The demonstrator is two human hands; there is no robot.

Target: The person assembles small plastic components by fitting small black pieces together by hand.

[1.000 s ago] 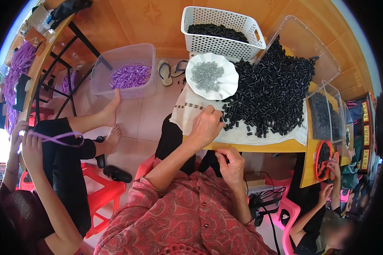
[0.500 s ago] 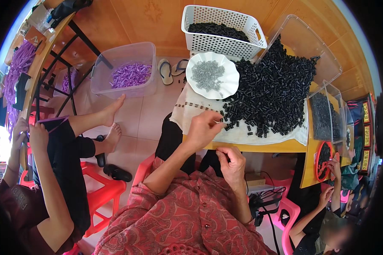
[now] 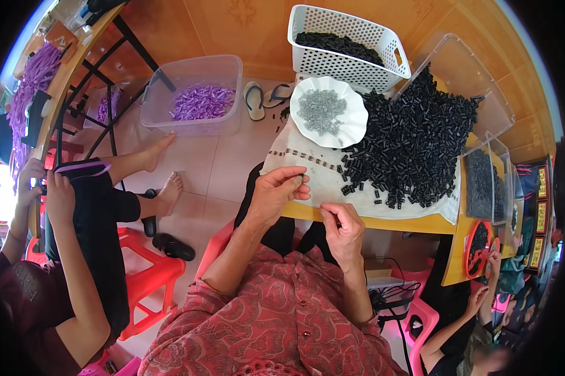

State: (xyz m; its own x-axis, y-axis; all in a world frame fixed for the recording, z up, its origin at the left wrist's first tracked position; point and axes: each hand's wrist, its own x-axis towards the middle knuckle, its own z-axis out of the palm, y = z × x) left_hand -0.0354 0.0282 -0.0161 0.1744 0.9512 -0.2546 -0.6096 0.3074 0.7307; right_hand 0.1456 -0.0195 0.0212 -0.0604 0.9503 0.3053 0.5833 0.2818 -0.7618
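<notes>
Along the near edge of the yellow wood-topped table (image 3: 414, 226): both bare hands of the person in the patterned red shirt (image 3: 276, 307), a gap between them.
Left hand (image 3: 275, 193): over the table's edge; thumb and fingertips drawn together, the tips too small to tell whether they grip a piece.
Right hand (image 3: 344, 229): just beside the edge, thumb brought to curled fingers; whether anything is pinched there cannot be told.
Short black cylindrical pieces (image 3: 414, 150): heaped on a white cloth (image 3: 326, 183), beyond the hands and mostly to their right, a few lying singly along the near side.
White wavy-rimmed plate (image 3: 357, 122): at the heap's left flank, bearing small clear pieces (image 3: 322, 111).
White perforated plastic basket (image 3: 351, 67): behind the plate, holding more black pieces.
Clear plastic tub (image 3: 194, 128): on the tiled floor at left, containing small purple pieces (image 3: 201, 102).
Red-rimmed oval tray (image 3: 467, 257): at far right, near a co-worker's hands.
</notes>
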